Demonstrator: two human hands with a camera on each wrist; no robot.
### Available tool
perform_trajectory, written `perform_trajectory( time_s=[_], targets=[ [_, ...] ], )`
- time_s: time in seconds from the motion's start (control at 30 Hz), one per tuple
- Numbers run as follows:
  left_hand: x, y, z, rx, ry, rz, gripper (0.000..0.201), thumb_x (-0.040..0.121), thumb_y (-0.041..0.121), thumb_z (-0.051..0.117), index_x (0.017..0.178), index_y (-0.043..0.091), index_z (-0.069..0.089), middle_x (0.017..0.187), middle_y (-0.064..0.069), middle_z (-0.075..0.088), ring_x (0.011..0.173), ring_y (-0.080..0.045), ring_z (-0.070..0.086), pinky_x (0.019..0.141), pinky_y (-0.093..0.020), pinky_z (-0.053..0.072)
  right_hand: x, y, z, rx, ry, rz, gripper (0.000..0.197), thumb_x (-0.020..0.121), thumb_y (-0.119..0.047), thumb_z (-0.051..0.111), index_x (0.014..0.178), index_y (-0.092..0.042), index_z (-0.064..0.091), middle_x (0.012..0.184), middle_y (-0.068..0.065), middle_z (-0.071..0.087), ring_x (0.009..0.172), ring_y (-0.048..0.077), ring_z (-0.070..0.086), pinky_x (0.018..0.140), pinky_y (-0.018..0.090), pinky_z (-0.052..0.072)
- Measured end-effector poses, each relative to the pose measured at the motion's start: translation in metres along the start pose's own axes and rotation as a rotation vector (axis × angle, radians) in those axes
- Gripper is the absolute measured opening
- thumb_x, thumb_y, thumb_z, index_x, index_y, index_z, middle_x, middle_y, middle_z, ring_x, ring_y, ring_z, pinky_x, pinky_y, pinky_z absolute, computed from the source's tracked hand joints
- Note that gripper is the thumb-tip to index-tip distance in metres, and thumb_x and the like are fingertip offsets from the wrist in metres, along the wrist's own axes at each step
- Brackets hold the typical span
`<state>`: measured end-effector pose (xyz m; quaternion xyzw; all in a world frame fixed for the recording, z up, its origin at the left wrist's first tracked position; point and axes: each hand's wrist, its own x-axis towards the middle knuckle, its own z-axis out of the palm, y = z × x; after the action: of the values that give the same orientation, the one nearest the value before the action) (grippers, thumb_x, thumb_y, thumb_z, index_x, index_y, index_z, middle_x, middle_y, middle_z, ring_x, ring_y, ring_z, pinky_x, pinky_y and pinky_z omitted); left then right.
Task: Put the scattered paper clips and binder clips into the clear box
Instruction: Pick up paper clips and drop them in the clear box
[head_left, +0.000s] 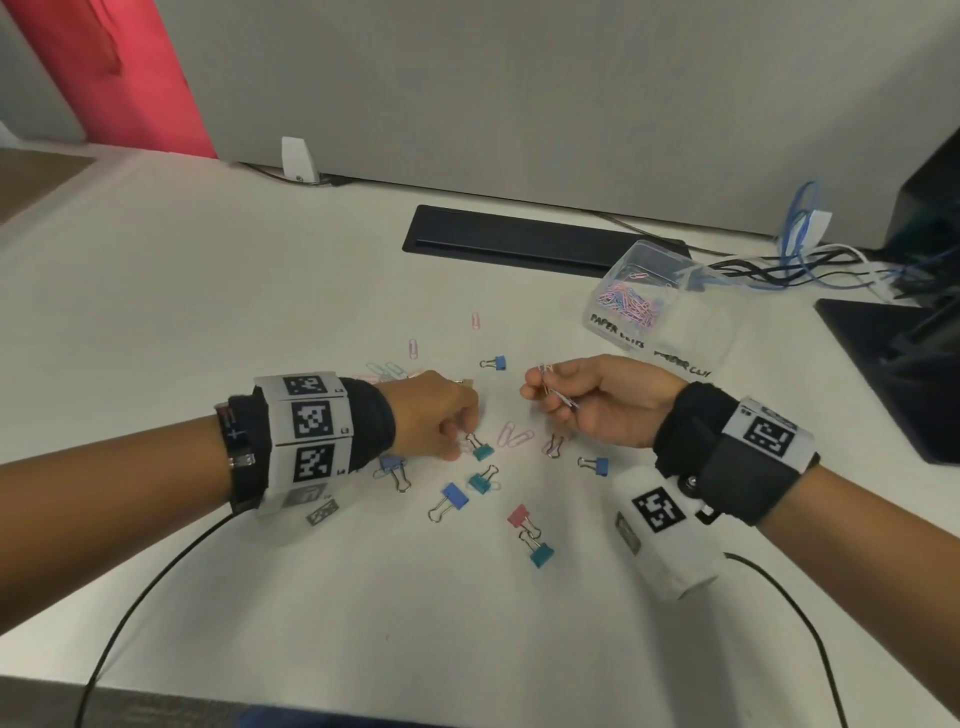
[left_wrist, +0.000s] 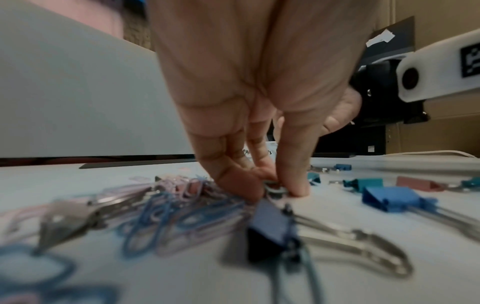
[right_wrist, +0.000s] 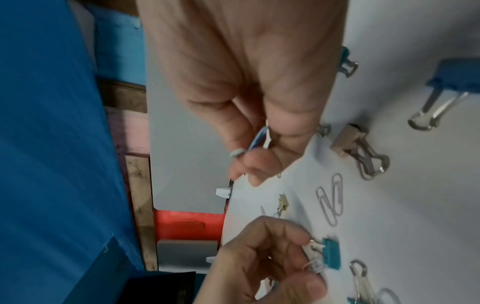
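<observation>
clear box (head_left: 655, 306) lettered "PAPER", rest unreadable, set toward the desk's (head_left: 208, 312) far right edge | teal binder clip (head_left: 482, 450) pinched at its wire handles by left hand (head_left: 441, 415), fingers curled down | paper clips (head_left: 557, 391) gripped in raised right hand (head_left: 592, 402) | other clips scattered mid-desk between the hands

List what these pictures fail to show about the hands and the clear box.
- Left hand: head view, knuckles hide what the fingertips pinch beside the teal binder clip; left wrist view too blurred.
- Right hand: number of clips held, fingers cover them.
- Clear box: near compartment's contents, too hazy.
</observation>
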<state>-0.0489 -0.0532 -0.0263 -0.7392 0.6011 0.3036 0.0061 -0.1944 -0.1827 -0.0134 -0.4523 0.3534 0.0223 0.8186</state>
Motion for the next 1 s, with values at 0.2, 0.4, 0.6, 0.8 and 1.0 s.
perform_trajectory(
  time_s=[0.2,0.4,0.6,0.8,1.0],
  targets=[
    [-0.001,0.005,0.007,0.098,0.011,0.004,0.027,0.096,0.015,0.044,0.121,0.007,0.050,0.097,-0.001,0.049,0.088,-0.012,0.043,0.077,-0.020,0.035,-0.001,-0.001,-0.004,0.129,-0.007,0.054,0.029,0.093,0.002,0.032,0.101,-0.004,0.060,0.061,0.003,0.063,0.049,0.009,0.057,0.047,0.017,0.051],
    [-0.004,0.008,0.012,0.279,-0.020,0.001,0.028,0.097,0.010,0.040,0.123,0.006,0.047,0.124,-0.013,0.049,0.110,-0.026,0.051,0.090,-0.030,0.041,-0.003,-0.004,0.002,0.159,0.037,0.080,0.026,0.091,-0.007,0.032,0.090,-0.005,0.058,0.065,0.006,0.055,0.054,0.013,0.051,0.045,0.019,0.050],
    [-0.005,0.007,0.007,0.152,0.083,0.050,0.023,0.095,0.013,0.046,0.113,0.004,0.057,0.104,-0.005,0.048,0.093,-0.017,0.049,0.074,-0.018,0.039,0.002,-0.004,0.003,0.012,0.069,0.025,0.026,0.096,0.000,0.033,0.093,-0.006,0.058,0.069,0.005,0.057,0.047,0.008,0.055,0.044,0.016,0.050],
    [-0.009,-0.007,-0.017,-0.557,0.213,-0.035,0.010,0.085,0.007,0.063,0.082,0.017,0.062,0.080,-0.001,0.061,0.052,-0.005,0.057,0.053,-0.011,0.049,0.004,-0.001,0.004,0.010,0.185,-0.101,0.031,0.095,0.008,0.030,0.088,-0.008,0.055,0.074,0.006,0.047,0.059,0.011,0.039,0.039,0.012,0.044],
    [-0.017,-0.011,-0.026,-1.175,0.102,-0.135,0.017,0.092,-0.003,0.048,0.088,0.006,0.061,0.079,-0.005,0.057,0.070,-0.015,0.058,0.058,-0.014,0.056,0.005,0.005,0.001,-0.055,0.127,-0.044,0.026,0.088,-0.007,0.029,0.076,-0.010,0.052,0.064,0.001,0.041,0.045,0.009,0.032,0.038,0.018,0.033]
  ],
)
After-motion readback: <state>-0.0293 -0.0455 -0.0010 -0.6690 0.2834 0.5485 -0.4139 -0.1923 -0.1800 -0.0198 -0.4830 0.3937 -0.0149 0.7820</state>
